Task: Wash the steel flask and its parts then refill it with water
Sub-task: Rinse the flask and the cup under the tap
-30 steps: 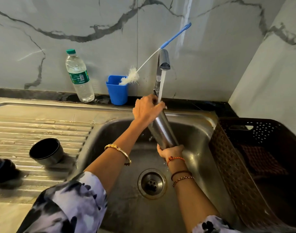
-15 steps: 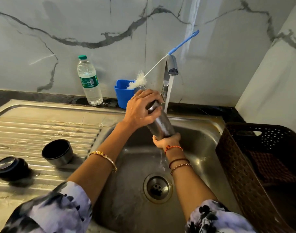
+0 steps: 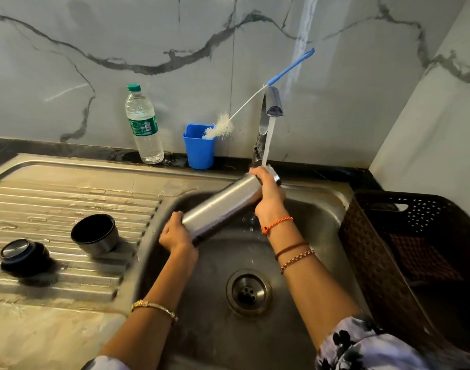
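Flask [image 3: 220, 206] tilted, gripped between left hand [image 3: 175, 236], right hand [image 3: 268, 190].

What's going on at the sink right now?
A person holds the steel flask tilted over the sink basin, left hand at its base, right hand near its mouth, under the running tap. The flask's cup and lid sit on the drainboard.
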